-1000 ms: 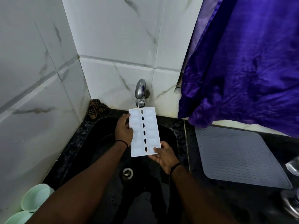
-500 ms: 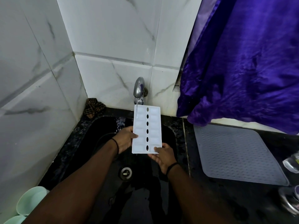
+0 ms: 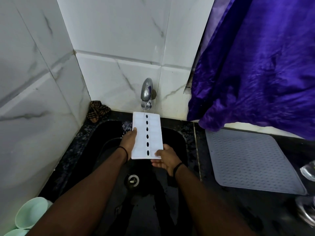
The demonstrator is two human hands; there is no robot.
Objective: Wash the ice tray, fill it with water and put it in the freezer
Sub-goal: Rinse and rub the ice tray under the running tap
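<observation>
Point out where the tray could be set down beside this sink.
The grey mat right of the sink is bare. Its right edge is crowded by glassware; the back-left corner holds a cloth, the near-left mint bowls.

black counter (image 3: 255, 210) | grey mat (image 3: 252, 160) right of sink (image 3: 105, 133) | striped cloth (image 3: 97, 110) back-left corner

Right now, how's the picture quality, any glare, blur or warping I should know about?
Head view: wide-angle warping bends the tile lines and the mat toward the edges; the black sink is so dark its detail is lost; the tap carries small bright glints; the white tray is bright, its cells faint; the right-edge metalware is blurred.
</observation>
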